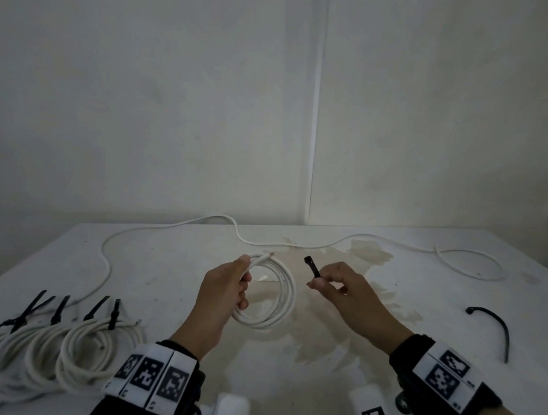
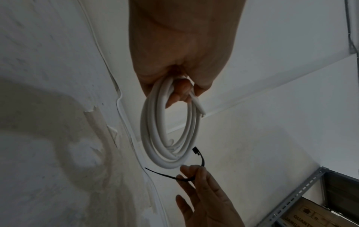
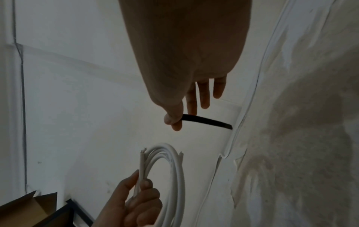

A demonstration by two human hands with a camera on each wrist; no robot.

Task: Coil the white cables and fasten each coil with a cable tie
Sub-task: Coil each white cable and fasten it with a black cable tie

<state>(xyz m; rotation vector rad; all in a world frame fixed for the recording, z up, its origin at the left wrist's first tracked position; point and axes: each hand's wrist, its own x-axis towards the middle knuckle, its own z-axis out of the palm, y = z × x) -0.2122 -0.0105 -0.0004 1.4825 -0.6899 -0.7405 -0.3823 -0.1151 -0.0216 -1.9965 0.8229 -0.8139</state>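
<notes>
L hand grips a white coil w/ fingers curled round its strands, held above mid counter, one cut end poking up past the thumb. R hand just beside it pinches a black tie btwn thumb & forefinger, other fingers loose; tie head points up, apart from coil. Four tied coils sit at near-left corner. Loose cable snakes along far edge. Spare tie lies near right edge.
</notes>
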